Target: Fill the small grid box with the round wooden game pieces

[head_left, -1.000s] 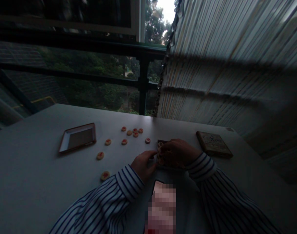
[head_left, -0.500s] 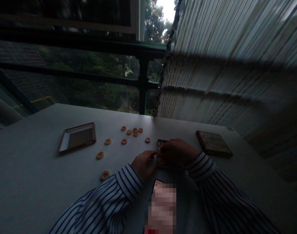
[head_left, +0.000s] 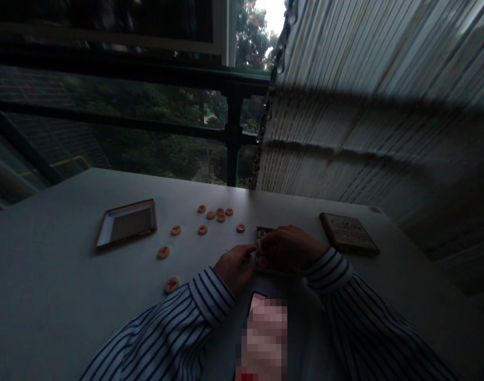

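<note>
A small dark box (head_left: 279, 273) with round Chinese chess pieces (head_left: 262, 234) in a column along its left side sits under my hands. My left hand (head_left: 236, 267) is closed at the left wall of the box, thumb and fingers at its edge. Reaching over the box from the right, my right hand (head_left: 293, 246) has its fingers bent down on a chess piece in the left column; dim light and the hand itself hide most of the fingertips and the inside of the box.
Several red-marked chess pieces (head_left: 202, 230) lie scattered on the white table (head_left: 67, 296), left of the box. An open shallow tray-like lid (head_left: 100, 239) rests further left. A brown patterned box (head_left: 350, 233) lies at the right. A phone (head_left: 258, 298) lies below my hands.
My right hand's fingers have shifted very slightly over the left column, where the pieces show a little more. My left hand and the scattered pieces have stayed in place.
</note>
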The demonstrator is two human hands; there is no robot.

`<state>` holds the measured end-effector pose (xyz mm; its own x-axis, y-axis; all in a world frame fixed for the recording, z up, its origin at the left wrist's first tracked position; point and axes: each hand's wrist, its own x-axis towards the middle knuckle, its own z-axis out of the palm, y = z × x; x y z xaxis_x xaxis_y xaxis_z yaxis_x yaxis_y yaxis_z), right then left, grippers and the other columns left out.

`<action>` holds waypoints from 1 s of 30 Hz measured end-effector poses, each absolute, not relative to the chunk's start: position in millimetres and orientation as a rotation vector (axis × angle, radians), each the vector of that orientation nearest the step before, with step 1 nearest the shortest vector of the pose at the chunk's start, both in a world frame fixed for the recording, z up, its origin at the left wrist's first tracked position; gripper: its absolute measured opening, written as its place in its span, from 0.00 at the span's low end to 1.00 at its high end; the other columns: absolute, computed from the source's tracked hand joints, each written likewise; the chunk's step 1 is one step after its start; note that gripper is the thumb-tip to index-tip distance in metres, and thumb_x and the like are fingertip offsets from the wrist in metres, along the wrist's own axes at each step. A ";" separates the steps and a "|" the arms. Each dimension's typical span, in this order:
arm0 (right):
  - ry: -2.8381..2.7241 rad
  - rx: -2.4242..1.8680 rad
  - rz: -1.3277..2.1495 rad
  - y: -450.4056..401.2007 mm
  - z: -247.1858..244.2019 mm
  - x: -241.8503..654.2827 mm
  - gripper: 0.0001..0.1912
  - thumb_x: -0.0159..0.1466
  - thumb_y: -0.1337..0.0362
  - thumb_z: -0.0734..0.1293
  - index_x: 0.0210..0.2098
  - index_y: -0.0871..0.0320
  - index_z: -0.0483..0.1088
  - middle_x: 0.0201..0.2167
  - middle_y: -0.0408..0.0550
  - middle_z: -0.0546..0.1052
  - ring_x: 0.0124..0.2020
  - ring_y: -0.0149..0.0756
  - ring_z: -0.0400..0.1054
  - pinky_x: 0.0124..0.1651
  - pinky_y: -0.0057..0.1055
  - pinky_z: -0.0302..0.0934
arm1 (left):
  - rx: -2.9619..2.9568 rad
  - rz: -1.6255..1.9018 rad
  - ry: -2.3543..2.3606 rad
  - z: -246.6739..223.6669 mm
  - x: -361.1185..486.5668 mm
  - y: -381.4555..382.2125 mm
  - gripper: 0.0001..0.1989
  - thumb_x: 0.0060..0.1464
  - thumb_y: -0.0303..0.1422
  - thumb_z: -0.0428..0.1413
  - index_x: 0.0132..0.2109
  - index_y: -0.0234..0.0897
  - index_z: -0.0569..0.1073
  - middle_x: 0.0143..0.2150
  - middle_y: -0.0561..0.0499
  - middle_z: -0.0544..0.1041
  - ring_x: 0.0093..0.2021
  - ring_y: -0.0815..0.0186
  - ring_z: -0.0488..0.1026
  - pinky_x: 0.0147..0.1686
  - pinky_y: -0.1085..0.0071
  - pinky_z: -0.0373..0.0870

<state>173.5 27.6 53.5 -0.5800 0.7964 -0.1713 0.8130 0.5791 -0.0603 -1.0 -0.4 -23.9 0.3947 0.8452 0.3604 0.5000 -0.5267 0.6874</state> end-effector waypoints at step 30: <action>2.709 1.334 -0.297 25.1 51.3 173.4 0.12 0.58 0.59 0.58 0.32 0.55 0.72 0.30 0.47 0.75 0.28 0.30 0.67 0.28 0.23 0.52 | 2.220 0.951 1.151 -20.2 -1.3 -2.0 0.18 0.42 0.26 0.52 0.45 0.33 0.67 0.40 0.44 0.74 0.36 0.64 0.73 0.37 0.68 0.71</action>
